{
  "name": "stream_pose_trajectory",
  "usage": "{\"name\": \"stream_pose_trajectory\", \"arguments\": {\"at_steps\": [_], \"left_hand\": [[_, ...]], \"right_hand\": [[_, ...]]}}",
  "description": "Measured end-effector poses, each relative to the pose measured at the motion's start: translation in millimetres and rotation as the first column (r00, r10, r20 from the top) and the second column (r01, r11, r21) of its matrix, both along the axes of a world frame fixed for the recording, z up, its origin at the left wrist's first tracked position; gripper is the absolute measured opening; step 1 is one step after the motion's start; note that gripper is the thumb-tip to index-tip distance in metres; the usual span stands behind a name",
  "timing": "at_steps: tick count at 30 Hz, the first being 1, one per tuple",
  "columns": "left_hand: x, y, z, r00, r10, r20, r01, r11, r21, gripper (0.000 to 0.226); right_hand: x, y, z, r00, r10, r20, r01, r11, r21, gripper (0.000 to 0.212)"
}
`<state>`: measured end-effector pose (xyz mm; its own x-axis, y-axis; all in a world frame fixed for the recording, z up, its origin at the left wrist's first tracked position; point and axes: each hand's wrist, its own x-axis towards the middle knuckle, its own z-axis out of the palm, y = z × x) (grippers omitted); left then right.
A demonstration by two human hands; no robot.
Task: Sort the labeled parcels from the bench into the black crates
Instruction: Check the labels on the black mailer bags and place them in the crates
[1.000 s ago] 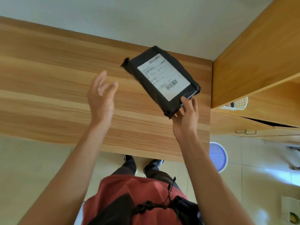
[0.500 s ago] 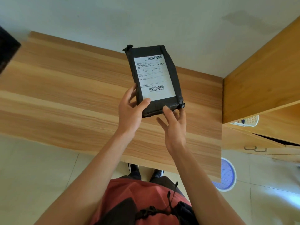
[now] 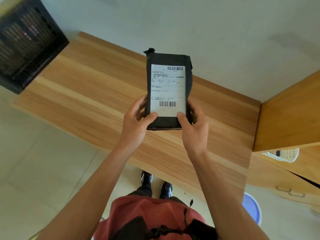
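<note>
Parcel (image 3: 168, 90) first: it is now held upright in front of me with its white label (image 3: 167, 89) squared to the camera, where a second ago it hung tilted from my right hand alone. My left hand (image 3: 136, 125) has come in and both hands now hold it by its lower corners, thumbs on the front face and fingers wrapped behind; my right hand (image 3: 192, 129) mirrors the left. The parcel is lifted clear above the tabletop (image 3: 97, 94), not resting on it.

I read this as the label check, the step that decides which crate this one goes to. The view has also swung left, and a black crate (image 3: 29, 44) has come into sight at the tabletop's far left end, well apart from the parcel, so one drop point is now known.

Hard to make out: the label's small print is too fine for me to read, apart from barcodes at top and bottom. The crate is cut off by the frame edge and blurred, so I cannot tell what it holds. Any other crates and parcels are out of view.
</note>
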<state>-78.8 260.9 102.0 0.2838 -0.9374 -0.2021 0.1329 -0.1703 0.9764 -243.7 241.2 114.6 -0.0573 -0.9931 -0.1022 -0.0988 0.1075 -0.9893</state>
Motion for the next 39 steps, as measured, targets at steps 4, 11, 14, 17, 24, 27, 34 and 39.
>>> {"name": "stream_pose_trajectory", "arguments": {"at_steps": [4, 11, 14, 17, 24, 27, 34, 39], "left_hand": [[5, 25, 4, 0.996, 0.035, 0.087, -0.037, 0.999, 0.022, 0.060], [30, 79, 7, 0.925, 0.247, 0.288, -0.276, 0.959, 0.063, 0.058], [53, 106, 8, 0.894, 0.353, 0.277, -0.384, 0.921, 0.063, 0.062], [76, 129, 12, 0.842, 0.466, 0.271, -0.492, 0.870, 0.031, 0.062], [142, 176, 21, 0.720, 0.621, 0.308, -0.646, 0.763, -0.029, 0.062], [177, 193, 28, 0.666, 0.687, 0.291, -0.701, 0.710, -0.072, 0.061], [249, 231, 39, 0.552, 0.798, 0.242, -0.796, 0.590, -0.135, 0.062], [302, 251, 49, 0.509, 0.827, 0.238, -0.820, 0.550, -0.157, 0.061]], "right_hand": [[2, 12, -4, 0.997, 0.070, 0.027, -0.070, 0.997, 0.018, 0.046], [43, 34, -8, 0.969, 0.239, 0.068, -0.242, 0.969, 0.045, 0.048], [72, 44, -1, 0.927, 0.366, 0.077, -0.368, 0.930, 0.015, 0.048], [105, 53, 4, 0.884, 0.463, 0.067, -0.463, 0.886, -0.008, 0.047], [194, 78, 15, 0.783, 0.614, 0.102, -0.615, 0.788, -0.020, 0.049], [239, 88, 23, 0.742, 0.662, 0.108, -0.660, 0.749, -0.055, 0.049], [333, 116, 39, 0.646, 0.756, 0.106, -0.748, 0.655, -0.111, 0.051], [390, 137, 43, 0.613, 0.776, 0.146, -0.764, 0.630, -0.142, 0.051]]}}
